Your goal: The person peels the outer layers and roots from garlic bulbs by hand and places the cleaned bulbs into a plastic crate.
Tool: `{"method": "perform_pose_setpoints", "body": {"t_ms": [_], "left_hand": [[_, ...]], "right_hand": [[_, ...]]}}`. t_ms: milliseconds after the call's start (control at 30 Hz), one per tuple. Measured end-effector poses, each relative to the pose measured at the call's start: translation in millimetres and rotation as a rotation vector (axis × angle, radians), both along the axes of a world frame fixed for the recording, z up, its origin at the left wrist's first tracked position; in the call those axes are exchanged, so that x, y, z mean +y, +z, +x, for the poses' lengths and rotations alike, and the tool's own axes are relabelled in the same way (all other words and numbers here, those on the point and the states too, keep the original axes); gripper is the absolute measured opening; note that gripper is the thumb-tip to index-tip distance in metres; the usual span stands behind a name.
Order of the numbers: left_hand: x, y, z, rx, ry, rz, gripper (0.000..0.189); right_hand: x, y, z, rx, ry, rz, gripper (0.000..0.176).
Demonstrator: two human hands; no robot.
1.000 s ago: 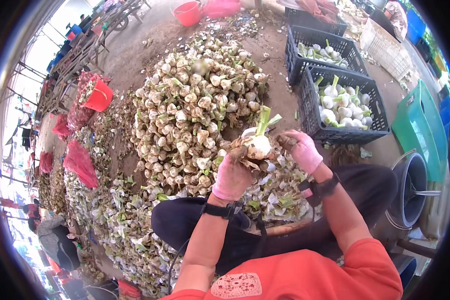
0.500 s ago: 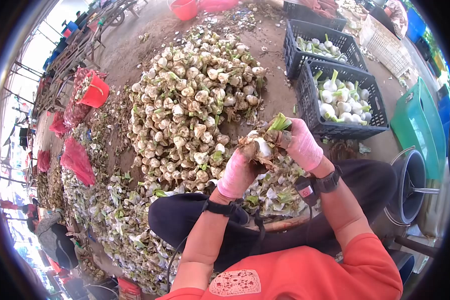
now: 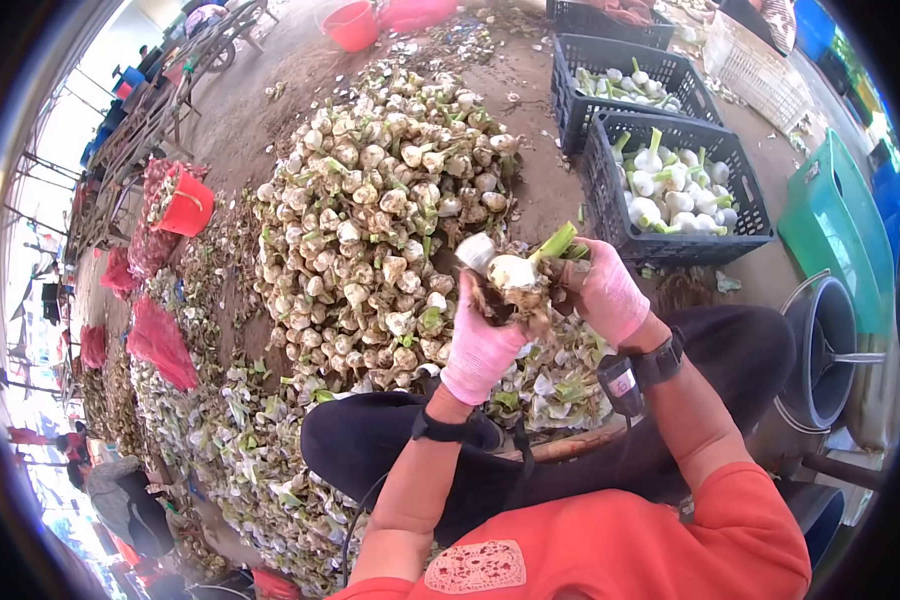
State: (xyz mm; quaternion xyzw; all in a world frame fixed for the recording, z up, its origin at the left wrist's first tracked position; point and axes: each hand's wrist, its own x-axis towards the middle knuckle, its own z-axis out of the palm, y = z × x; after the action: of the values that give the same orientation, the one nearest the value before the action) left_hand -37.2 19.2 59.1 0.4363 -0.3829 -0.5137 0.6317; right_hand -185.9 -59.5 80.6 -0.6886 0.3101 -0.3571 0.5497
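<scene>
A garlic bulb (image 3: pixel 513 272) with brown outer leaves and a green cut stem is between my two hands. My left hand (image 3: pixel 480 345), in a pink glove, is wrapped round the loose skins at its lower left side. The stem side is gripped by my right hand (image 3: pixel 610 295), also gloved in pink. A pale piece of skin stands up beside the bulb. Beyond my hands lies a big pile of untrimmed garlic (image 3: pixel 380 210), and peeled leaves (image 3: pixel 555 380) lie below them.
Two black crates of clean white garlic, a near one (image 3: pixel 610 215) and a far one (image 3: pixel 567 105), stand at the upper right. A green tub (image 3: pixel 840 225) and a grey bucket (image 3: pixel 820 350) are at the right. Red buckets (image 3: pixel 185 208) and leaf scraps lie left.
Outer skin has come away from the bulb, showing more of its white surface. My left hand has turned and opened up somewhat under it. The view has shifted slightly.
</scene>
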Motion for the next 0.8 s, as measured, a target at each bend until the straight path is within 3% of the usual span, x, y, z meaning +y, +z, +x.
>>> {"method": "perform_pose_setpoints", "body": {"t_ms": [33,133,167,267,333,400,467,533,567,633,667,733,800], "left_hand": [[-3,8,2,0.456,-0.018,-0.022,0.044],[-3,3,7,0.309,0.108,0.104,0.04],[-3,9,15,0.526,-0.03,0.196,0.037],[-6,-9,16,0.523,-0.001,0.278,0.042],[-2,-15,17,0.43,-0.066,0.179,0.042],[-7,-9,12,-0.114,0.099,0.004,0.043],[-7,-4,15,-0.054,0.091,-0.009,0.042],[-7,0,18,-0.009,0.013,0.138,0.044],[-6,-10,24,0.183,-0.095,0.173,0.05],[2,-14,16,0.293,-0.149,0.171,0.054],[6,-15,12,0.405,-0.198,0.169,0.058],[9,-6,9,0.497,-0.26,0.244,0.064],[8,-9,9,0.573,-0.317,0.102,0.067]], "right_hand": [[2,-5,5,-0.097,-0.026,0.31,0.015],[2,-7,10,-0.101,-0.027,0.404,0.014],[2,-10,12,-0.103,-0.024,0.406,0.014],[-1,-16,15,-0.112,-0.016,0.455,0.015],[1,-16,12,-0.044,-0.03,0.266,0.015],[2,-3,10,0.056,-0.036,0.142,0.014],[0,-3,10,0.075,-0.034,-0.006,0.014],[-10,-15,12,0.018,-0.018,0.059,0.014],[-17,-17,9,0.116,-0.133,0.019,0.015],[-36,-34,3,0.379,-0.336,-0.134,0.019],[-44,-52,0,0.378,-0.345,-0.131,0.019],[-52,-76,-8,0.655,-0.286,-0.325,0.025],[-45,-84,-18,0.721,-0.196,-0.243,0.033]]}}
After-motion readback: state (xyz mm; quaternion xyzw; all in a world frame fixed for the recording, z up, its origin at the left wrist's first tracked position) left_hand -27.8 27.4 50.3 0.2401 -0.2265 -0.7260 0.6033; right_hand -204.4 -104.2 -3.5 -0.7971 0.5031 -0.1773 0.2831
